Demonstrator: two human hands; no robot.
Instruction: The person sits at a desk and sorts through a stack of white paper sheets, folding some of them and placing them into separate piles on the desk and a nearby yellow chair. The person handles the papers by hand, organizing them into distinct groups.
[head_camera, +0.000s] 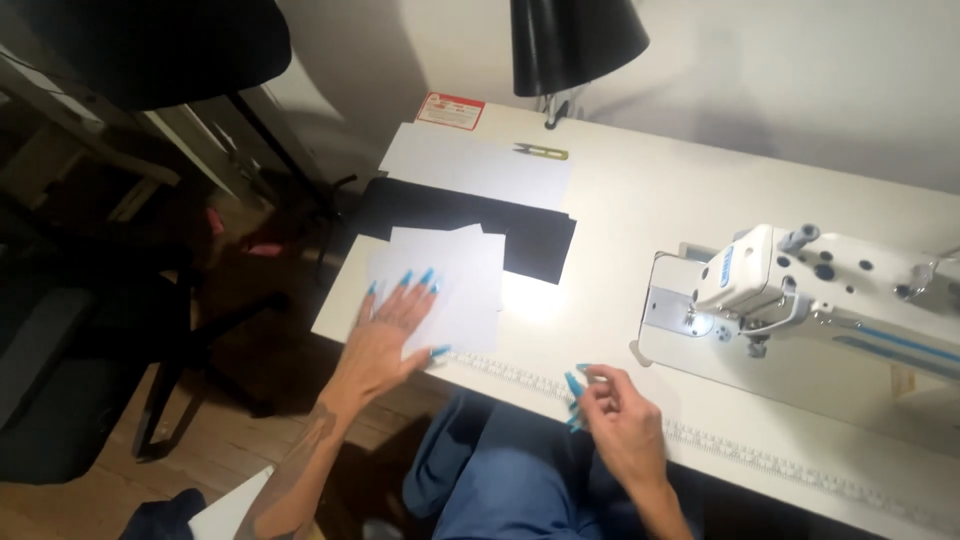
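My left hand (385, 335) lies flat, fingers spread, on a small stack of white paper sheets (455, 275) near the table's left front edge. My right hand (615, 415) hovers at the front edge, over a clear ruler (760, 460) taped or lying along it. Its fingers are curled and pinched together; whether something small sits between them cannot be made out. Both hands have long blue nails. A black sheet (520, 235) lies behind the white stack, and another white sheet (470, 165) lies beyond that.
A white sewing machine (830, 290) stands at the right of the white table (620, 210). Small thread snips (541, 151) lie near the back by a black lamp (570, 45). A dark chair (120, 330) stands on the wooden floor at left.
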